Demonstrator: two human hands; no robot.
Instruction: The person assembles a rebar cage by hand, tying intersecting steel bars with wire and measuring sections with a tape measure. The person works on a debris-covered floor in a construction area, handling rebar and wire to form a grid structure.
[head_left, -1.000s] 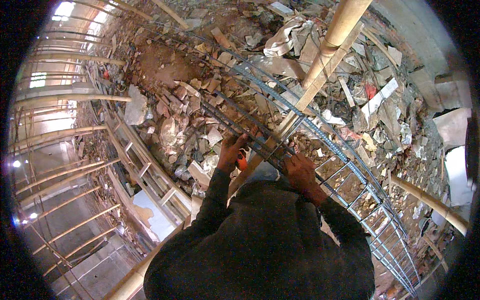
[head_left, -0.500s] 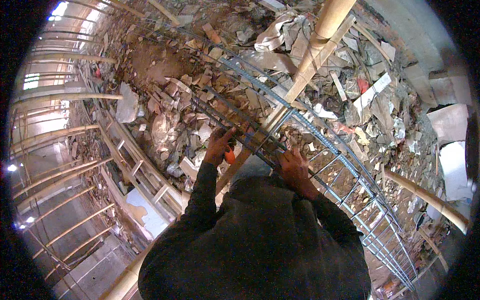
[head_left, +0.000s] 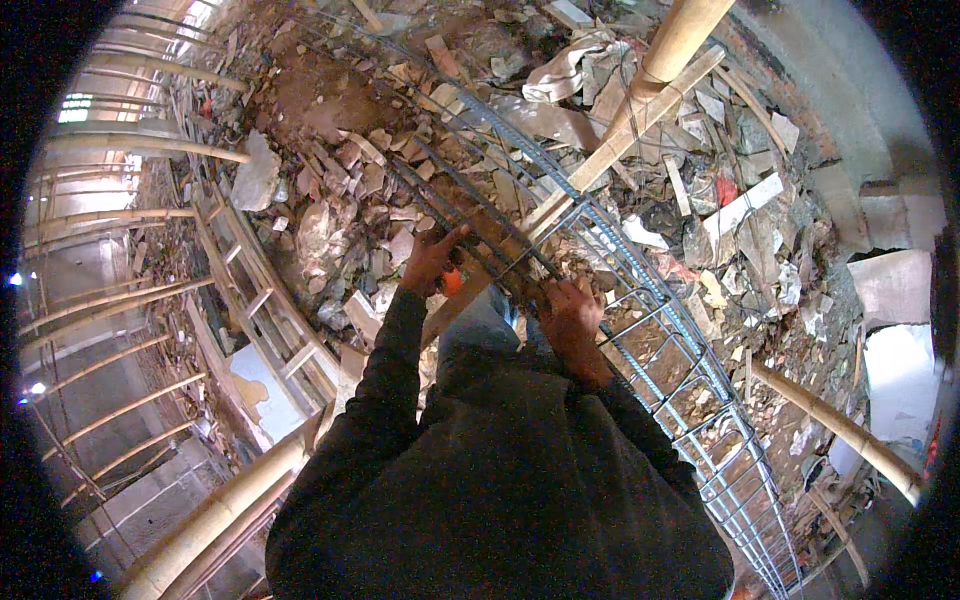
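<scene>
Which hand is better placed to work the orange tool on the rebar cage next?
Left, probably. The left hand is right beside the orange tool at the rebar cage; the right hand grips the bars further along.

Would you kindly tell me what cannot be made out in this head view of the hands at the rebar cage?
- Orange thing by the left hand: mostly hidden by the hand, too small to identify.
- Right hand grip: fingers curl onto the rebar cage; whether it holds a tool cannot be told.
- Cage's near end: cut off at the lower right rim.
- Person's legs: hidden by the dark jacket.
</scene>
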